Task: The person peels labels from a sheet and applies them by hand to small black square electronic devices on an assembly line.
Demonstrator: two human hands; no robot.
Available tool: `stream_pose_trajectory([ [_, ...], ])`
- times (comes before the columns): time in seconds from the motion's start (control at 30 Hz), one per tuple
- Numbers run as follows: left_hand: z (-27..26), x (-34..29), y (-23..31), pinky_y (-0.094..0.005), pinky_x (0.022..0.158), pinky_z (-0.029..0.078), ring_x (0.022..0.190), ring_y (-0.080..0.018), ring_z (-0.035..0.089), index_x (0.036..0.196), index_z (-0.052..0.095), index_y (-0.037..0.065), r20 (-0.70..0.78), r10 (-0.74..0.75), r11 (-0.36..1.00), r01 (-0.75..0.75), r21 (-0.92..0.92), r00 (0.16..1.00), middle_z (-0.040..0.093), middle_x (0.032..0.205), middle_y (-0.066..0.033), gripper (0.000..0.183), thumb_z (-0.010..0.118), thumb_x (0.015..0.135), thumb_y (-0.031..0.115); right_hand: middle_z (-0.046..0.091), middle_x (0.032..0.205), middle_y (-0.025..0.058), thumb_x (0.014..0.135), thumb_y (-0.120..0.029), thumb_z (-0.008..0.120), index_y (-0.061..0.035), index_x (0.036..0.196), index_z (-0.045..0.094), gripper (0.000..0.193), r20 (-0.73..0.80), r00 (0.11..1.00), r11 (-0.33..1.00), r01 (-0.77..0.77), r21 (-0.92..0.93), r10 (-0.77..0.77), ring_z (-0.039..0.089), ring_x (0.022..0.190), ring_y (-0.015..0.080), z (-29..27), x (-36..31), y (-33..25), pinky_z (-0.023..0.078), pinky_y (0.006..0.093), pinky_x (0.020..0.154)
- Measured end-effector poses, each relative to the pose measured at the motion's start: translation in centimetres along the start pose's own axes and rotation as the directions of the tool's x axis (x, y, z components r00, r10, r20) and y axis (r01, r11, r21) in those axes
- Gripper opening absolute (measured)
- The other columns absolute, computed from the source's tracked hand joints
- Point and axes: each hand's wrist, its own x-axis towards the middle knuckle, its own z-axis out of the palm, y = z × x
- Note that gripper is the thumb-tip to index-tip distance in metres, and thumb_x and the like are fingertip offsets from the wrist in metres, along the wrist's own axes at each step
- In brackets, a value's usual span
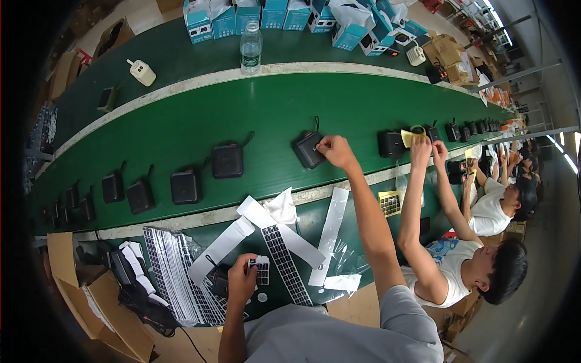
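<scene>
Your right hand (334, 151) reaches out to a chunky black box with rounded corners and a loop strap (307, 154). The box sits a bit tilted on the long, flat green belt (260, 106). Your thumb and fingertips are close together and touch the right side of its top. I cannot tell if they pinch something tiny there.

Your left hand (243, 279) is well apart from the right one, closer to your body than that black box and to its left. Its thumb and fingers are closed on a small white sheet with dark squares (262, 272).

Nearer to you than the black box lie a long white strip full of dark squares (283, 257), a plain white paper strip (330, 236) and a crumpled white wrapper (281, 207). A thick fan of white sheets with dark squares (175, 275) lies nearer to you too, far to the left of it.

More black boxes (228, 161) sit in a loose line to the left of the black box. On its right, another person's hands (420, 151) are at a yellow paper sheet (407, 138). Past it, on the far side, stands a clear plastic bottle (250, 51).
</scene>
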Motion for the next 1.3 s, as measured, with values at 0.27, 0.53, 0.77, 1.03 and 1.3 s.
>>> stream_pose_trajectory([
  [0.27, -0.1, -0.7, -0.2, -0.0216, 0.056, 0.039, 0.060, -0.0058, 0.047, 0.106, 0.058, 0.004, -0.008, 0.018, 1.000, -0.018, -0.019, 1.000, 0.058, 0.072, -0.0014, 0.029, 0.058, 0.081, -0.011, 0.064, 0.068, 0.0170, 0.079, -0.014, 0.068, 0.0032, 0.079, 0.066, 0.017, 0.001, 1.000, 0.998, 0.006, -0.065, -0.006, 0.063, 0.064, 0.0246, -0.7, -0.1, 0.4, 0.048, 0.0376, 0.063],
  [0.53, -0.7, -1.6, 0.6, -0.0212, 0.056, 0.040, 0.062, -0.0048, 0.049, 0.107, 0.058, 0.004, 0.005, 0.008, 1.000, -0.008, 0.002, 1.000, 0.059, 0.073, -0.0013, 0.029, 0.057, 0.082, -0.010, 0.060, 0.064, 0.0096, 0.081, -0.015, 0.068, 0.0017, 0.079, 0.065, 0.017, 0.063, 0.998, 0.999, -0.029, 0.022, 0.027, 0.056, 0.062, 0.0171, -1.9, 0.7, 2.7, 0.045, 0.0343, 0.058],
  [0.77, -0.6, -2.5, -0.3, -0.0215, 0.054, 0.038, 0.060, -0.0043, 0.046, 0.106, 0.058, 0.003, -0.016, 0.035, 0.999, -0.034, 0.042, 0.999, 0.057, 0.071, -0.0002, 0.027, 0.058, 0.082, -0.010, 0.062, 0.064, 0.0124, 0.079, -0.021, 0.070, 0.0014, 0.080, 0.066, 0.023, 0.013, 1.000, 0.995, -0.024, -0.098, 0.026, 0.062, 0.063, 0.0210, -2.1, 1.0, 3.2, 0.048, 0.0358, 0.060],
  [1.03, 0.4, -3.5, 0.2, -0.0237, 0.058, 0.045, 0.063, -0.0080, 0.057, 0.126, 0.047, 0.005, -0.142, -0.019, 0.975, -0.013, -0.223, 0.990, 0.066, 0.077, -0.0078, 0.046, 0.060, 0.083, -0.007, 0.065, 0.085, 0.0197, 0.080, -0.023, 0.071, 0.0000, 0.089, 0.063, 0.026, -0.344, 0.937, 0.844, -0.227, -0.486, 0.054, 0.066, 0.086, 0.0346, -1.2, -2.2, -1.4, 0.053, 0.0438, 0.073],
  [1.3, 0.0, -3.4, 2.0, -0.0293, 0.055, 0.047, 0.057, -0.0153, 0.059, 0.131, 0.041, 0.007, -0.280, 0.017, 0.995, -0.044, -0.088, 0.960, 0.064, 0.072, -0.0126, 0.057, 0.066, 0.081, 0.000, 0.062, 0.074, 0.0102, 0.079, -0.002, 0.069, -0.0005, 0.083, 0.066, 0.005, 0.064, 0.945, 0.896, 0.281, 0.344, -0.321, 0.060, 0.062, 0.0193, 7.5, -23.0, -14.8, 0.047, 0.0296, 0.056],
])
